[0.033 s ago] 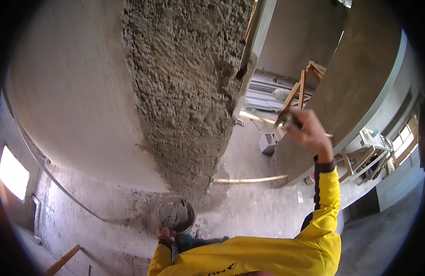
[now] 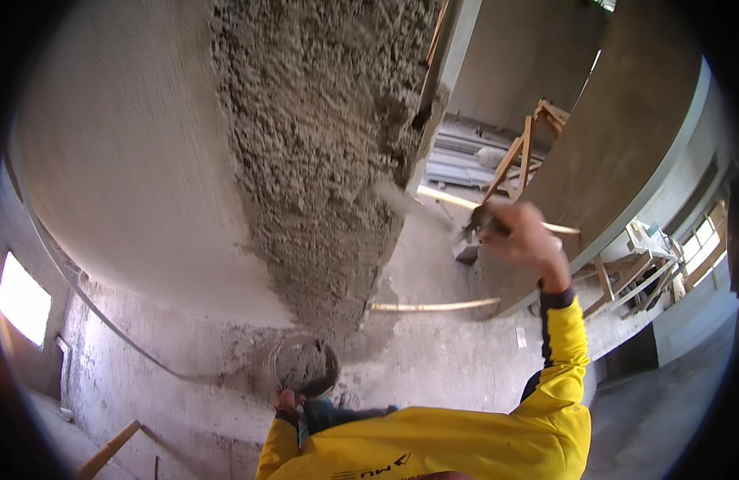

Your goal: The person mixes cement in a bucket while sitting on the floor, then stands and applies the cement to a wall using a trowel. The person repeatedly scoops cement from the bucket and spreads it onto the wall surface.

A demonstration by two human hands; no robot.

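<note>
The person's right hand (image 2: 528, 238) was raised out to the right of a wall (image 2: 129, 160), its fingers wrapped around a dark tool (image 2: 487, 224) too blurred to show its full shape, while a pale streak (image 2: 400, 200) stretched between that tool and the wall's rough band of grey mortar (image 2: 313, 144). Lower down, the left hand (image 2: 287, 399) was closed on the near rim of a round bucket (image 2: 331, 376), which held a grey mix (image 2: 301, 366) and showed just below the band's lower end. A thin wooden strip (image 2: 433, 307) crossed the floor (image 2: 441, 352) to the bucket's right.
</note>
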